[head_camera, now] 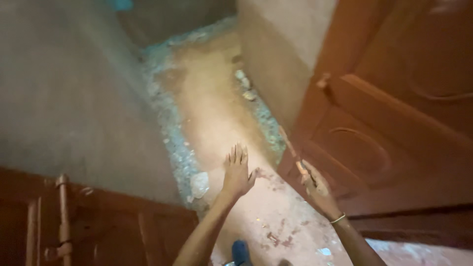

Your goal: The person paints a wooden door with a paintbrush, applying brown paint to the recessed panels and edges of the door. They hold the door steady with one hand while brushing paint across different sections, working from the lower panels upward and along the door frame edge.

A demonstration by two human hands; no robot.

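My left hand (pixel 237 170) is stretched forward over the dirt path (pixel 212 108), palm down, fingers apart, holding nothing. Off to its right, my right hand (pixel 318 189) grips the edge of a brown panelled wooden door leaf (pixel 389 128), fingers curled round the edge; a thin bangle (pixel 338 218) sits on that wrist. A second brown door leaf (pixel 98 226) with a vertical metal bolt (pixel 63 216) stands at the lower left. My blue shoe (pixel 240 252) shows at the bottom between my arms.
A rough grey plastered wall (pixel 64 93) runs along the left of the path and another wall (pixel 281 44) along the right. Pale stones (pixel 199 183) and rubble lie along the path's edges. The reddish threshold floor (pixel 281 226) is stained.
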